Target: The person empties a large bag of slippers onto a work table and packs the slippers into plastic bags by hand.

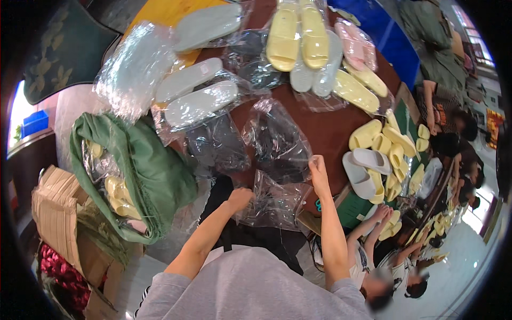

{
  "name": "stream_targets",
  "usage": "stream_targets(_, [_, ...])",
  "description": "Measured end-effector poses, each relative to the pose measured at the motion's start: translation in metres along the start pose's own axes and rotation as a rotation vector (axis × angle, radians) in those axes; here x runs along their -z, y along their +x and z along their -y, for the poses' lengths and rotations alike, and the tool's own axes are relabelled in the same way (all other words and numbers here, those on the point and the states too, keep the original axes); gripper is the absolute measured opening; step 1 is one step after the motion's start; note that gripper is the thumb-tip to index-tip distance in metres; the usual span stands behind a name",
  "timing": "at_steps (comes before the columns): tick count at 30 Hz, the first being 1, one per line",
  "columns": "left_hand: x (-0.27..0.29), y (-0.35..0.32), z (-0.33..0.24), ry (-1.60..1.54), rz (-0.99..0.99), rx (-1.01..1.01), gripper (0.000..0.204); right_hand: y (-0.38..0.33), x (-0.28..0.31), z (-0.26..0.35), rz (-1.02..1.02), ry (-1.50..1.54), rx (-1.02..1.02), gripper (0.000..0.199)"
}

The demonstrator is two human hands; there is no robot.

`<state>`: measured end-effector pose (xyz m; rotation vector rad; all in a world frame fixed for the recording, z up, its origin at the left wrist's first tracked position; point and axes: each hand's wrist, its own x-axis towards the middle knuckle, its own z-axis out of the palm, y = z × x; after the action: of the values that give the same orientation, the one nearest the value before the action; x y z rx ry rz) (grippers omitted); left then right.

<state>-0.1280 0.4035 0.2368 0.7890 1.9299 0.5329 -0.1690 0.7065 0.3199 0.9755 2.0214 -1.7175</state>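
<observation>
In front of me, on a brown table (330,120), dark slippers lie inside a clear plastic bag (278,137). My right hand (318,168) pinches that bag's lower right corner. Closer to my body a crumpled clear bag (277,202) lies at the table's edge. Curled closed, my left hand (241,198) is at the left side of this nearer bag; whatever its fingers hold is hidden. Another bagged dark pair (217,146) rests just to the left. Bagged grey slippers (200,104) and bagged yellow slippers (297,40) lie farther off.
On my left stands a green sack (160,173) with yellow slippers inside, beside a cardboard box (58,208). Loose yellow slippers (394,154) and grey slippers (360,176) are heaped at the right. Stacked clear bags (133,69) lie far left. Several people work along the right side.
</observation>
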Motion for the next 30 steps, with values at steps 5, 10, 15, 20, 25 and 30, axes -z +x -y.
stream_targets(5, [0.004, 0.034, -0.020, -0.378, -0.300, 0.297, 0.030, -0.047, 0.072, 0.014, -0.441, -0.226, 0.283, 0.017])
stream_targets(10, [0.019, 0.074, 0.011, -0.755, -0.559, 0.391, 0.051, -0.119, 0.113, 0.029, -0.574, 0.138, 0.301, 0.015])
stream_targets(15, [0.085, 0.064, -0.081, -0.218, -0.680, 0.331, 0.083, -0.187, 0.147, 0.026, -0.682, 0.515, 0.313, 0.012])
stream_targets(20, [0.128, 0.043, -0.176, -1.723, 0.211, -0.075, 0.076, -0.223, 0.147, 0.009, -0.641, 0.769, 0.240, 0.013])
stream_targets(25, [0.111, 0.024, -0.256, -1.505, 0.265, -0.012, 0.072, -0.232, 0.131, -0.026, -0.645, 0.809, 0.132, 0.012])
stream_targets(30, [0.092, 0.081, -0.314, -1.298, 0.125, -0.076, 0.069, -0.242, 0.179, -0.046, -0.767, 0.823, 0.232, 0.017])
